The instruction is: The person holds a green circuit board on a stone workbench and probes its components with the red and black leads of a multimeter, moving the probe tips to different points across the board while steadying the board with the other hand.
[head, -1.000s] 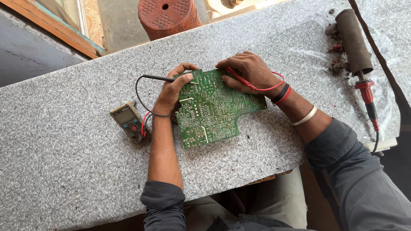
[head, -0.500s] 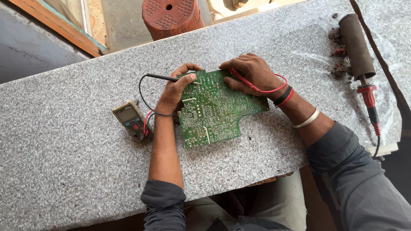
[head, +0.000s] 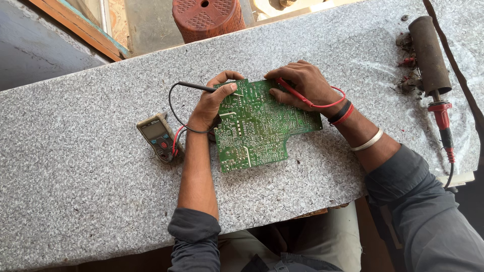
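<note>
Circuit board (head: pixel 262 126): flat on the granite slab (head: pixel 75 201), between both hands.
Left hand (head: pixel 214 103): pinches the black probe (head: pixel 199 88) at the board's upper left edge.
Right hand (head: pixel 302 83): grips the red probe (head: pixel 292 93) (tip on the board's top).
Multimeter (head: pixel 157 136): just left of the left wrist.

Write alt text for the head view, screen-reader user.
A person's left hand holds a black probe and the right hand a red probe, both tips on a green circuit board lying on a speckled stone slab. A handheld meter lies left of the board; a soldering iron lies far right.
</note>
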`<state>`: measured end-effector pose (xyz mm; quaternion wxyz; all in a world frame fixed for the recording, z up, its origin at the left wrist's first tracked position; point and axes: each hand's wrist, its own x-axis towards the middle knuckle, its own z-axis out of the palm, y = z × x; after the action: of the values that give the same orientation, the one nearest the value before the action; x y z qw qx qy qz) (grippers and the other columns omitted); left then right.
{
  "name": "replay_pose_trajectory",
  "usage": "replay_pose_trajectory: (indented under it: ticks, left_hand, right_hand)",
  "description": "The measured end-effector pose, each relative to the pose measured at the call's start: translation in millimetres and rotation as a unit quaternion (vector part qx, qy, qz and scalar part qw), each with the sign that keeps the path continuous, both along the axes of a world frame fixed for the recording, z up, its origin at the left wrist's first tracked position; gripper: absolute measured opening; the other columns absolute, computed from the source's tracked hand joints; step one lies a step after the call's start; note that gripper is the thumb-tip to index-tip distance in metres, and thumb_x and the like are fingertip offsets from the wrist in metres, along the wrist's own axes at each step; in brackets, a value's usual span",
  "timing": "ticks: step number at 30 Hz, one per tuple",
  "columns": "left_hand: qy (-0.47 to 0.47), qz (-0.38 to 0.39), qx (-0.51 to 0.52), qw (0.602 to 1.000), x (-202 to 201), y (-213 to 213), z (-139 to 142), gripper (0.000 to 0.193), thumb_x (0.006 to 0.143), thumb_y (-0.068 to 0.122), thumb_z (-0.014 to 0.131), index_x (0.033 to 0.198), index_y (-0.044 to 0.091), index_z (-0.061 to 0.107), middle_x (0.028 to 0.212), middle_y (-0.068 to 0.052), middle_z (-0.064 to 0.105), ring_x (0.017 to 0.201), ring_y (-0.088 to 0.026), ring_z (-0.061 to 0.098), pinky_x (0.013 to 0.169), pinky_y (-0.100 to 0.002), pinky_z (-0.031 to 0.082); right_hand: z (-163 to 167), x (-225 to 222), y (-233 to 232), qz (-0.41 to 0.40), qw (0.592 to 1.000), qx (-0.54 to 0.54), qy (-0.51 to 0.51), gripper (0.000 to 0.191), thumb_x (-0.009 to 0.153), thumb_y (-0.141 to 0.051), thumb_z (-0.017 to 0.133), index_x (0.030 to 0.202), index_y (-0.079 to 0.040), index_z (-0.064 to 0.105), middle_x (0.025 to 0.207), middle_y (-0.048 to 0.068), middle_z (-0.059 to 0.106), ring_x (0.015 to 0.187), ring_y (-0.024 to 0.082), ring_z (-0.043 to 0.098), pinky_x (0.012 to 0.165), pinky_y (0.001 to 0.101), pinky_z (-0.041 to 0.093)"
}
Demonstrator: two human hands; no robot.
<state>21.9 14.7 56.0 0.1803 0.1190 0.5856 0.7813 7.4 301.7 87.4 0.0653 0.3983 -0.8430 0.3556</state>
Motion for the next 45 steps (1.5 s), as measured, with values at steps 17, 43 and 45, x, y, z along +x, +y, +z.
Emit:
replay_pose_trajectory:
  ticks: [17, 43, 45]
  left_hand:
    - [0.01, -0.003, -0.011, 1.0, 0.0, 0.0, 2.4, 0.034, 0.098, 0.026, 0.068, 0.123, 0.002, 0.063, 0.1, -0.002, 0.071, 0.087, -0.005, 0.067, 0.076, -0.019, 0.058]
    - [0.005, -0.003, -0.005, 1.0, -0.1, -1.8, -0.5, 0.035, 0.098, 0.026, 0.069, 0.124, 0.002, 0.063, 0.097, -0.001, 0.069, 0.084, -0.004, 0.065, 0.072, -0.018, 0.056]
    - [0.003, -0.002, -0.003, 1.0, 0.1, -1.6, -0.2, 0.035, 0.098, 0.026, 0.069, 0.123, 0.002, 0.062, 0.098, -0.001, 0.07, 0.084, -0.004, 0.066, 0.073, -0.018, 0.056]
  right_hand:
    - [8.1, 4.3, -1.9, -0.004, 1.0, 0.003, 0.003, 0.039, 0.096, -0.035, 0.073, 0.122, -0.005, 0.071, 0.1, 0.012, 0.077, 0.09, 0.026, 0.075, 0.094, 0.0439, 0.054]
    - [6.4, 5.7, -2.5, 0.0, 1.0, -0.001, 0.008, 0.04, 0.098, -0.037, 0.072, 0.124, -0.006, 0.071, 0.101, 0.013, 0.077, 0.091, 0.026, 0.075, 0.096, 0.0449, 0.054]
    - [6.7, 6.0, -2.4, 0.003, 1.0, -0.004, 0.009, 0.04, 0.098, -0.037, 0.072, 0.124, -0.006, 0.071, 0.101, 0.013, 0.077, 0.092, 0.026, 0.075, 0.097, 0.045, 0.054]
